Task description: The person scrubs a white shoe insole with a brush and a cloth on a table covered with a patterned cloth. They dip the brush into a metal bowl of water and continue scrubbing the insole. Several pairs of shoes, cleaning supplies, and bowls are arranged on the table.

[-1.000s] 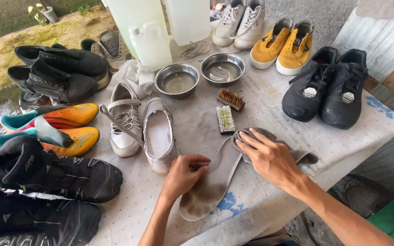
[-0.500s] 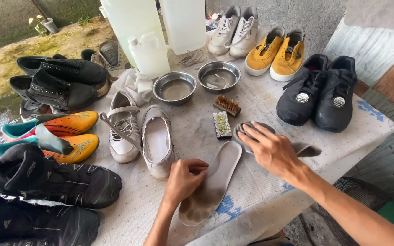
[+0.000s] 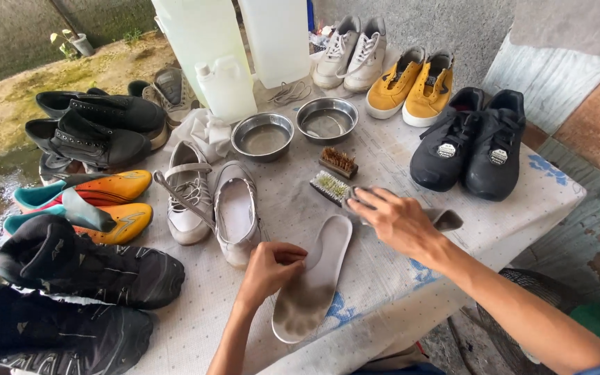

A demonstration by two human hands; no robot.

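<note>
Since a second ago your right hand point(image 3: 398, 221) has slid off the second insole point(image 3: 446, 219) toward the green-bristle brush point(image 3: 330, 185); fingertips now touch its near end, fingers curling over it, not yet a closed grip. Your left hand point(image 3: 269, 265) hasn't shifted: thumb and fingers pinched on the left edge of the insole point(image 3: 312, 281), pinning it flat on the table point(image 3: 550, 191) near the front edge, heel toward you, dirty at the heel end. Reads as brush pickup, with the insole held ready for it. Left to right around you: black sneakers point(image 3: 71, 267) at the near-left, orange boots point(image 3: 105, 201) above them, black dress shoes point(image 3: 98, 128) further back, then the white sneaker point(image 3: 187, 198) and grey slip-on point(image 3: 236, 208) just left of your left hand. Two steel bowls point(image 3: 293, 128) sit beyond, brown brush point(image 3: 338, 161) just behind the green one. White jugs point(image 3: 227, 48) at the back, white pair point(image 3: 348, 52), yellow pair point(image 3: 414, 87), black pair point(image 3: 470, 142) on the right.
</note>
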